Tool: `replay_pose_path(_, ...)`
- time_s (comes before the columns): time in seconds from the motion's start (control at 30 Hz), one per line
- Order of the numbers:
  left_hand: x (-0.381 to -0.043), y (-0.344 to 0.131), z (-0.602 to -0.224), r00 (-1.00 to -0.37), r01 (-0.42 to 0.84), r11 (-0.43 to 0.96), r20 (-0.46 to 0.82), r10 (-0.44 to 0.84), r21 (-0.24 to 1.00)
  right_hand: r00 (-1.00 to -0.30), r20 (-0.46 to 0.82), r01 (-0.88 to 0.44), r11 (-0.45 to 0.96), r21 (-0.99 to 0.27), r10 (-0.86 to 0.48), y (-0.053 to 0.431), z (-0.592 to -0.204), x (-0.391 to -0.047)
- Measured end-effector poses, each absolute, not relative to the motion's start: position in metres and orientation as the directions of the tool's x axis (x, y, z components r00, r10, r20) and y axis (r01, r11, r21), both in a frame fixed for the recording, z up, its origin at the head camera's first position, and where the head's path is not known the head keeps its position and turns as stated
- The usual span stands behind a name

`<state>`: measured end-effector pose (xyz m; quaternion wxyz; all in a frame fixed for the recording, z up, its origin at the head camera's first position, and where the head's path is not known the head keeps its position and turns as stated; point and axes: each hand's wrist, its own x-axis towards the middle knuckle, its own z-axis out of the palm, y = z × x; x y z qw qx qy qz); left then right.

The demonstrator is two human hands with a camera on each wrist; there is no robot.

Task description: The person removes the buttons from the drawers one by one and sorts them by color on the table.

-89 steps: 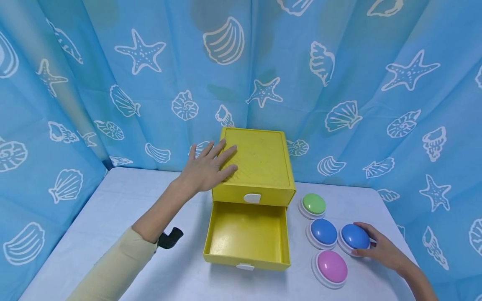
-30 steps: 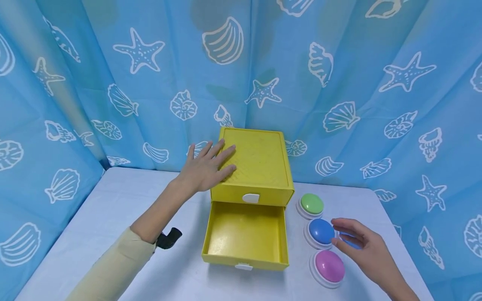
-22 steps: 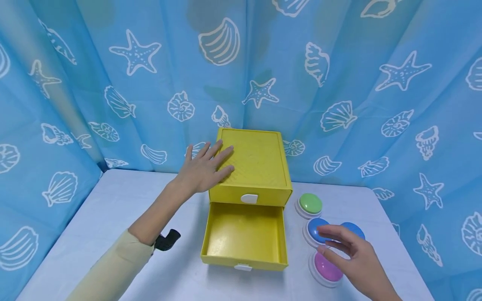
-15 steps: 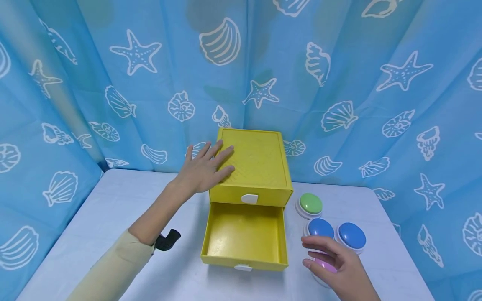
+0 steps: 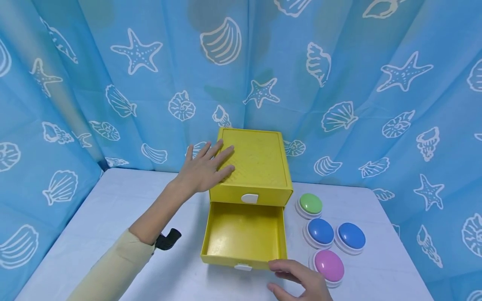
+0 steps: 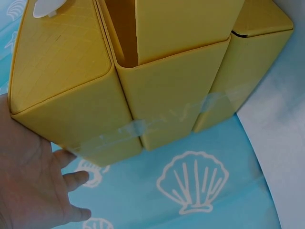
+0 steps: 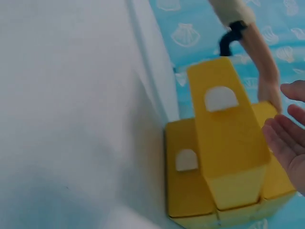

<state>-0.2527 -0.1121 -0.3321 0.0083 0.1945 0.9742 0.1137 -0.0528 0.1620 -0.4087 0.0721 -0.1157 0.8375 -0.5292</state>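
Observation:
My left hand lies with spread fingers on the left side of the top of a yellow drawer cabinet. In the left wrist view this hand is at the cabinet's edge. One drawer is pulled out below the top one and holds nothing; a white handle sits on its front. My right hand, fingers loosely bent and holding nothing, is at the drawer's front right corner. The right wrist view has the hand beside the drawer front, thumb apart from the fingers.
Right of the cabinet stand round push buttons on white bases: green, blue, another blue and pink. A white cloth covers the table. A blue seashell curtain hangs behind.
My right hand has let go of the right-hand blue button and moved left, over the pink button, to the drawer's front corner. My left hand has stayed on the cabinet.

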Motion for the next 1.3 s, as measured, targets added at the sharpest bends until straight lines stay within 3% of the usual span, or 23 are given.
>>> replay_pose_path(0.4,-0.254,-0.111,-0.332,-0.923,0.379,0.897,0.030,0.383,0.226,-0.935,0.102,-0.263,0.470,-0.842,-0.340,0.144,-0.432,-0.050)
replay_pose_path(0.77,-0.253,-0.112,-0.332,-0.924,0.376,0.897,0.024,0.381,0.231,-0.955,0.062,-0.205,0.493,-0.845,-0.291,0.130,-0.446,-0.054)
replay_pose_path(1.07,-0.253,-0.113,-0.332,-0.926,0.371,0.898,0.024,0.376,0.235,-0.927,0.298,-0.375,0.548,-0.747,-0.228,0.119,-0.461,-0.054)
replay_pose_path(1.3,-0.253,-0.113,-0.332,-0.926,0.371,0.898,0.025,0.377,0.237,-0.860,0.481,-0.487,0.556,-0.674,-0.171,0.116,-0.471,-0.059)
